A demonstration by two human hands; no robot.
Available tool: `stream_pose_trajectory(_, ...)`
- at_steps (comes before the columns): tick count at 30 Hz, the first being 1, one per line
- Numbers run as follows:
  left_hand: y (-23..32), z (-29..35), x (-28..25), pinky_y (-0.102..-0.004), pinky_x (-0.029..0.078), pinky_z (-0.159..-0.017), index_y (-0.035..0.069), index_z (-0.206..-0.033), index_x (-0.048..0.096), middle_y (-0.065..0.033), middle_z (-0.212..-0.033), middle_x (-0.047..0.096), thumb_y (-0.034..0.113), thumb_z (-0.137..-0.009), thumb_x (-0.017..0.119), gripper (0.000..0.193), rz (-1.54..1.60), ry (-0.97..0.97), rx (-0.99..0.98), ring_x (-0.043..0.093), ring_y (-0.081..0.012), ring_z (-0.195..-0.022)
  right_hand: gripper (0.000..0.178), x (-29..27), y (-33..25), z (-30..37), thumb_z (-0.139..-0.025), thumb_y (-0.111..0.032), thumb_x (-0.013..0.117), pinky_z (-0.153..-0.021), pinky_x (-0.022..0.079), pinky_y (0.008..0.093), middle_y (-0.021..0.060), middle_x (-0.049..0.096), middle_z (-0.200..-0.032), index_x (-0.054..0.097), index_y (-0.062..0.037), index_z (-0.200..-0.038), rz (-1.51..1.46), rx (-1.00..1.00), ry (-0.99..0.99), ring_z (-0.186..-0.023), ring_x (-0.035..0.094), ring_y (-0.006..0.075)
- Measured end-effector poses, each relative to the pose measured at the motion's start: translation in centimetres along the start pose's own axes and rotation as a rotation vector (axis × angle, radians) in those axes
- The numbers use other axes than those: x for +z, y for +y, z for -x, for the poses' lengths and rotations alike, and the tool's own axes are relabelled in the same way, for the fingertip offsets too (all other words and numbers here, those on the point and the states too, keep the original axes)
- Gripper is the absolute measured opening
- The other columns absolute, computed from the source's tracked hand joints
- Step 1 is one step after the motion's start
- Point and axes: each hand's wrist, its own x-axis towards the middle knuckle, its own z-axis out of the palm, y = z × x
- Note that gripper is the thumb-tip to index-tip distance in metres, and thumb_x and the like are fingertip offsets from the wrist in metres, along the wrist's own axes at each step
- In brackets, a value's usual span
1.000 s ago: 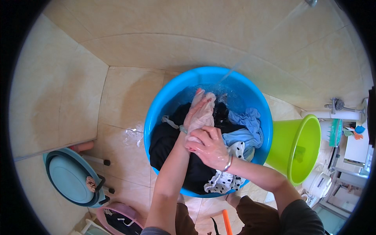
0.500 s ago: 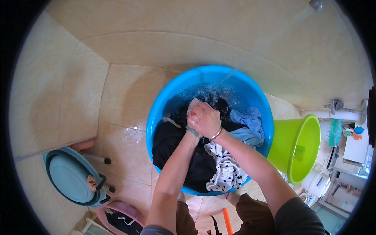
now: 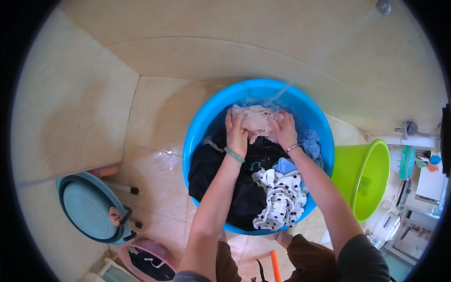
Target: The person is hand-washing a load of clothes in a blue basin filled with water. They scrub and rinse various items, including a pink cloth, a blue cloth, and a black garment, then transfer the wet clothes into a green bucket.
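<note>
Head view: left hand (image 3: 237, 133) and right hand (image 3: 285, 132), apart, grip pink cloth (image 3: 256, 121) inside tub (image 3: 259, 83). Handling appears unfinished; black cloth (image 3: 242, 202), blue cloth (image 3: 311, 144) and dotted cloth (image 3: 280, 202) lie there, unheld.

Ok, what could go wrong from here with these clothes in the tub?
Running water might splash out of the blue tub and leave the tiled floor slippery. The black garment could bleed dye onto the pale pink cloth between the left hand and right hand. The green bangle might snag the cloth.
</note>
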Motion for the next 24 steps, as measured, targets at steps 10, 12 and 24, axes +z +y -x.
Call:
stream_pose_trajectory(10, -3.8, -6.2, -3.9, -0.0306, 0.053, -0.076, 0.01, -0.139, 0.047, -0.0064, -0.118, 0.061, 0.018, -0.095, 0.058, 0.046, -0.496, 0.048, -0.038, 0.061, -0.0179, -0.099, 0.033, 1.7, -1.2, -3.6, -0.084, -0.034, 0.064, -0.084, 0.051, 0.0483, 0.0187, 0.063, -0.108, 0.063, -0.0096, -0.106, 0.392, 0.132, -0.596, -0.098, 0.061, 0.0384)
stream_pose_trajectory(12, -3.4, -5.8, -3.2, -0.0299, 0.05, -0.085, 0.007, -0.138, 0.048, -0.006, -0.119, 0.061, 0.028, -0.094, 0.062, 0.051, -0.301, -0.025, -0.1, 0.058, -0.0164, -0.106, 0.033, 1.5, -1.2, -3.9, -0.082, -0.032, 0.066, -0.085, 0.049, 0.0473, 0.0162, 0.063, -0.109, 0.064, -0.0095, -0.105, 0.292, 0.109, -0.508, -0.098, 0.061, 0.0377)
stream_pose_trajectory(24, 0.1, 0.2, 0.3, -0.0351, 0.052, -0.079, 0.026, -0.139, 0.038, -0.0088, -0.11, 0.056, 0.015, -0.094, 0.058, 0.05, 0.105, -0.321, -0.407, 0.059, -0.0226, -0.093, 0.012, -9.1, -13.8, 8.5, -0.076, -0.024, 0.068, -0.08, 0.042, 0.0386, -0.0006, 0.057, -0.101, 0.066, -0.0192, -0.086, -0.059, -0.759, -0.292, -0.095, 0.052, 0.0227)
